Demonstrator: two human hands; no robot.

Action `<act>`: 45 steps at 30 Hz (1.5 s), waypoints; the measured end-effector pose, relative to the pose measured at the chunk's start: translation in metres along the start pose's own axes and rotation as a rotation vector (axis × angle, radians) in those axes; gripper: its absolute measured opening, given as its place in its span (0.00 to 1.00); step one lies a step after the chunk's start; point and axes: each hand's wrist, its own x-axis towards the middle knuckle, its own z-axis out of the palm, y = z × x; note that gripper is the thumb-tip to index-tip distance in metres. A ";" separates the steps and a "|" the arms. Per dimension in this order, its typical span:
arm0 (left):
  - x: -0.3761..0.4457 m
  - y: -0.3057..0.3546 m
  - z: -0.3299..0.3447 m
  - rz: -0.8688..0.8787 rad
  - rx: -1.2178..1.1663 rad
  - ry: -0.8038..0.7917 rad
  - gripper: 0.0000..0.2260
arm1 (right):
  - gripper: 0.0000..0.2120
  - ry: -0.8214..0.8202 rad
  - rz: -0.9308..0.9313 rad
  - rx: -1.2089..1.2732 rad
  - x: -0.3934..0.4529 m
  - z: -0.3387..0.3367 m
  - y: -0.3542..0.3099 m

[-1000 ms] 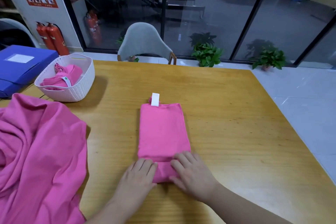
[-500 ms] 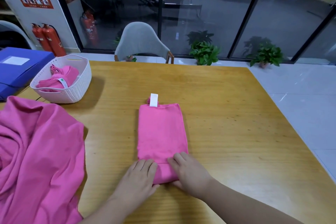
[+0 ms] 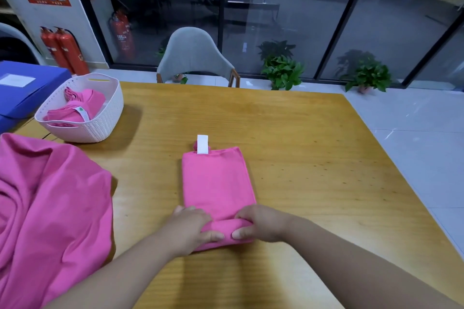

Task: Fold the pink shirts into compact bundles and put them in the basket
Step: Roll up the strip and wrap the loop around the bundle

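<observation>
Folded pink shirt (image 3: 217, 180) mid-table, right of white basket (image 3: 100, 128). Left hand (image 3: 187, 229) & right hand (image 3: 261, 226) both gripping its rolled near end. Basket holds a bundle (image 3: 80, 108) already; unfolded shirt pile (image 3: 47, 206) in front of basket still to do.

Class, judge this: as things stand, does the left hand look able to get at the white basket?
Probably yes. The basket sits on the left hand's side, with bare table between them, but that hand grips the folded shirt and must let go.

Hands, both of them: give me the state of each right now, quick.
Left hand: grips the near rolled end of the folded pink shirt.
Right hand: grips the same rolled end.
</observation>
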 end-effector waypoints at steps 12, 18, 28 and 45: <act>0.013 0.003 0.012 0.048 0.330 0.156 0.36 | 0.23 -0.014 0.055 -0.147 0.034 -0.033 -0.008; 0.040 -0.016 -0.002 -0.018 0.078 -0.102 0.34 | 0.31 0.542 -0.220 -0.767 0.026 0.033 -0.004; 0.034 -0.008 0.014 0.029 0.392 0.387 0.43 | 0.22 0.260 -0.009 -0.478 0.067 -0.020 -0.025; 0.085 -0.044 -0.036 -0.007 0.268 0.415 0.22 | 0.19 0.252 0.055 -0.574 0.110 -0.061 -0.034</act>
